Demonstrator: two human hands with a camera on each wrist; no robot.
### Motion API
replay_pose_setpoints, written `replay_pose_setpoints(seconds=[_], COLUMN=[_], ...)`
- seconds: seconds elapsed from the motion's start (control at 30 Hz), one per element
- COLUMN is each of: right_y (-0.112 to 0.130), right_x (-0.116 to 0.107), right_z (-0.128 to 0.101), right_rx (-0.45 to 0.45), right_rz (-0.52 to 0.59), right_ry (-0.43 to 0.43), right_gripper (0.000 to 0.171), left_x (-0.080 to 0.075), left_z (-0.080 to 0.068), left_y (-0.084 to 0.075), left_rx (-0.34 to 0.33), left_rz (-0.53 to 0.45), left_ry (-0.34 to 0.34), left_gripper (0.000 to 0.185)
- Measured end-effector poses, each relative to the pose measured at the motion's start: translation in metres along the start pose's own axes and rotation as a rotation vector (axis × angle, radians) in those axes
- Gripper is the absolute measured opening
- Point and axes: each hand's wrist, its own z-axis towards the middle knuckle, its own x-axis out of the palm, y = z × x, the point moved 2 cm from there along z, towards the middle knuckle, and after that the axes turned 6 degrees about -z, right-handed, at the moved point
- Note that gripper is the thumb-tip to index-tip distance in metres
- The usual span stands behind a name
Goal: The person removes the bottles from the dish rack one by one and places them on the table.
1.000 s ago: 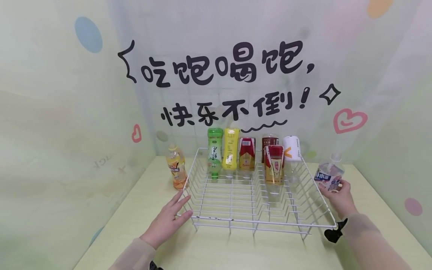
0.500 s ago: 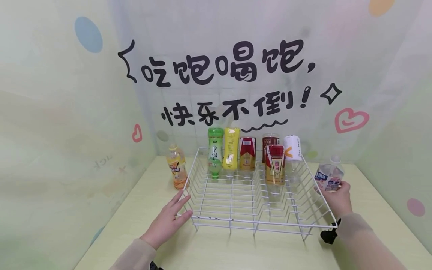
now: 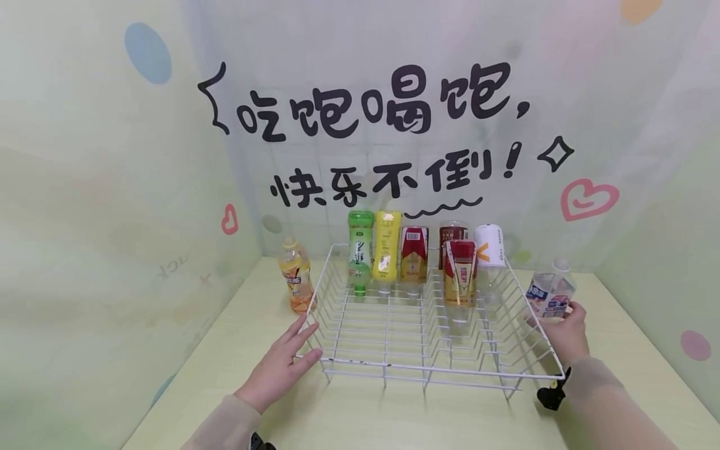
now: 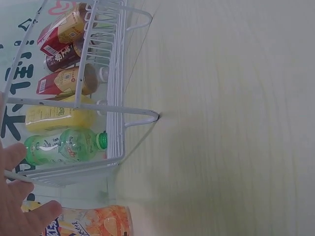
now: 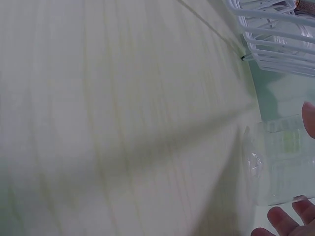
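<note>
the clear bottle stands upright on the table, just beside the right rim of the white wire rack. the right hand holds it low on the body, with the fingers curled around it; in the right wrist view the bottle looks transparent and light, and only fingertips show at its edge. the left hand lies flat and relaxed on the table at the near left corner of the rack, its straight fingers touching the wire and holding nothing.

in the rack, bottles already stand upside down in the back rows: a green bottle, a yellow bottle, red and gold bottles and a white bottle. an orange bottle stands on the table outside the left rim.

the work in hand seems to be to put the clear bottle into the rack like the others. to do this well, i think the grip must stay firm but not squeeze, because the thin plastic can bend. the bottle should go up over the rim first, then turn neck down, and go between two wires in a free slot near the front. the left hand is good to keep the rack from sliding.
</note>
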Motion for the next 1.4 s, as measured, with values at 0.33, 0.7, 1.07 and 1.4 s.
replay_pose_setpoints(seconds=[0.33, 0.7, 1.07, 1.4], right_y=[-0.010, -0.011, 0.012, 0.062], right_x=[-0.015, -0.044, -0.078, -0.074], right_z=[0.003, -0.003, -0.013, -0.028], right_rx=[-0.063, -0.122, -0.164, -0.220], right_rz=[0.110, 0.035, -0.048, 0.023], right_ry=[0.011, 0.031, -0.108, -0.222], right_gripper=[0.105, 0.085, 0.067, 0.058], left_x=[-0.004, -0.002, -0.002, -0.001], left_z=[0.006, 0.003, 0.002, 0.002], left_y=[-0.005, -0.003, -0.002, -0.001], left_rx=[0.020, 0.008, 0.022, 0.016], left_rz=[0.077, 0.060, 0.049, 0.050], left_ry=[-0.007, 0.001, -0.017, -0.002], left_gripper=[0.065, 0.067, 0.065, 0.066])
